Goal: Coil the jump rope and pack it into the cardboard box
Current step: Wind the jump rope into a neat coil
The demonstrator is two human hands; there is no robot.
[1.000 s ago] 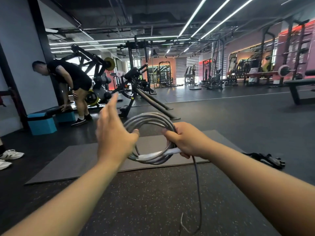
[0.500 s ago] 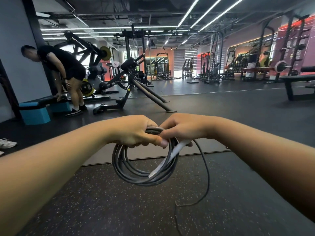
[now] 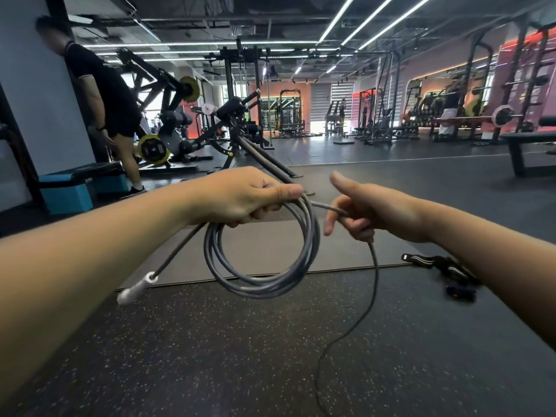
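Observation:
The grey jump rope [image 3: 264, 284] hangs as a coil of several loops from my left hand [image 3: 243, 198], which grips its top. A white handle [image 3: 135, 288] dangles on a straight strand down to the left of the coil. My right hand [image 3: 367, 212], just right of the coil, has its lower fingers curled around the free strand, with thumb and forefinger held out. From that hand the loose strand [image 3: 373, 284] drops toward the floor and leaves the view at the bottom. No cardboard box is in view.
A grey mat [image 3: 346, 245] lies on the speckled black floor [image 3: 240, 356] ahead. Black straps [image 3: 451, 272] lie on the floor at the right. A person in black [image 3: 102, 94] stands at the left by blue step boxes [image 3: 67, 191]. Gym machines fill the background.
My hands have come apart. The right hand has let go of the coil and slid out along the free strand. The white handle has dropped out to the left of the coil.

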